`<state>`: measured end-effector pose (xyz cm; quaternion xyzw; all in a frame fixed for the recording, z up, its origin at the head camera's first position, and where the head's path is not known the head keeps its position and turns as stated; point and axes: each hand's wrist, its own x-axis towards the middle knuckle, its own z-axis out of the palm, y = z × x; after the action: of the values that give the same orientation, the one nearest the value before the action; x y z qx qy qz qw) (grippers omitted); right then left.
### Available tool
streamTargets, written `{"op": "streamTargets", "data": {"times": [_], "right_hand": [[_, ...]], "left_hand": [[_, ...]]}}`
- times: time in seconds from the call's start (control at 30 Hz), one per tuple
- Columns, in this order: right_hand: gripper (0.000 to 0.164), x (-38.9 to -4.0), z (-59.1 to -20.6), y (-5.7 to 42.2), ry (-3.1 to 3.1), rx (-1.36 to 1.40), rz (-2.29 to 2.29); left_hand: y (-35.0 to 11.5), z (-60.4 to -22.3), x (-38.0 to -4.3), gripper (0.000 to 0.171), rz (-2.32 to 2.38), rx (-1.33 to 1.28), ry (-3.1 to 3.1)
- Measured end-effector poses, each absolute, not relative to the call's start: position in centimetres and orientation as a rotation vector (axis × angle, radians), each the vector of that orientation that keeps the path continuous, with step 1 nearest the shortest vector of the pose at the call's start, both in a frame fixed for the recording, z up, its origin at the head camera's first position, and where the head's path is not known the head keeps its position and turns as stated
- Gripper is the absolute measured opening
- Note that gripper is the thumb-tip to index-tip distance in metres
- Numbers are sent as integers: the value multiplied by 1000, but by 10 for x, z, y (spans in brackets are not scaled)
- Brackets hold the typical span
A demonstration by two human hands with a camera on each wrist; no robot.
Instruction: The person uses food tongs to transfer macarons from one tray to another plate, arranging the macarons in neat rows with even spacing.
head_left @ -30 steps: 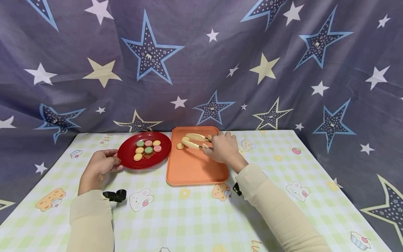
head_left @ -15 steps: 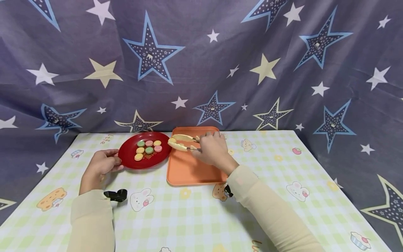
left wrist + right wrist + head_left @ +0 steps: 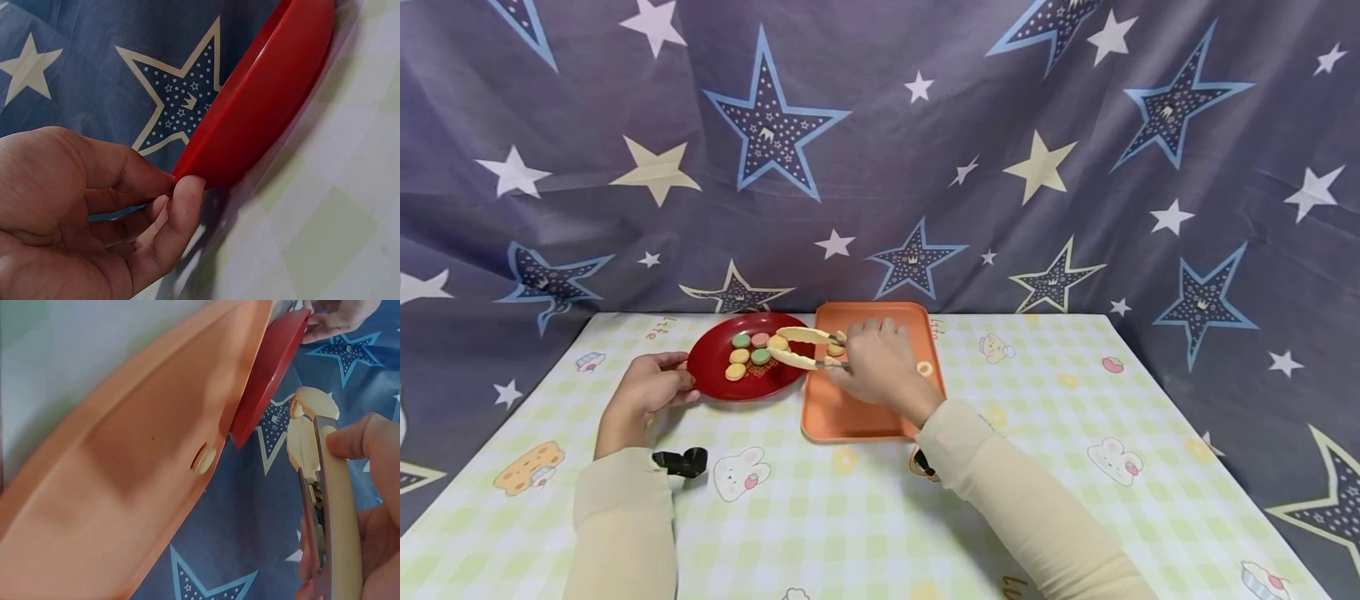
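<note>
My left hand [image 3: 647,390] pinches the left rim of a red plate [image 3: 709,367] between thumb and fingers, as the left wrist view [image 3: 181,181] also shows. Several green, pink and yellow macarons [image 3: 739,356] lie on the plate. My right hand [image 3: 880,362] grips cream-coloured tongs [image 3: 805,335], whose tips are over the plate's right side. Between the tips appears a yellow macaron [image 3: 777,343]; it partly covers the macarons below. On the orange tray [image 3: 850,423] lies another yellow macaron [image 3: 205,460], seen near its edge in the right wrist view.
The tray stands right beside the plate, their edges close together. Both lie on a checked tablecloth [image 3: 820,533] with printed cartoon figures. Behind the table hangs a dark star-patterned curtain [image 3: 880,167].
My right hand has moved left with the tongs, from over the tray to over the plate, carrying a yellow macaron. My left hand stays on the plate's rim.
</note>
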<state>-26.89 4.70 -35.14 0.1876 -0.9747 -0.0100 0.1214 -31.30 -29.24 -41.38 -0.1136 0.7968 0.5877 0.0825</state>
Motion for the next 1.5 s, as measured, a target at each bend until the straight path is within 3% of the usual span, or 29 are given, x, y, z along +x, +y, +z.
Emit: {"op": "streamTargets", "data": {"times": [0.43,0.97,1.5], "right_hand": [[33,-270,-357,27,-2857,550,-116],[43,-276,-357,9,-2932,576,-176],[35,-270,-357,30,-2929,568,-4]], "left_hand": [[-288,-412,-315,63,1740,-352,2390],[-291,-413,-313,65,1759,-320,2381],[-291,-411,-310,64,1749,-337,2392]]}}
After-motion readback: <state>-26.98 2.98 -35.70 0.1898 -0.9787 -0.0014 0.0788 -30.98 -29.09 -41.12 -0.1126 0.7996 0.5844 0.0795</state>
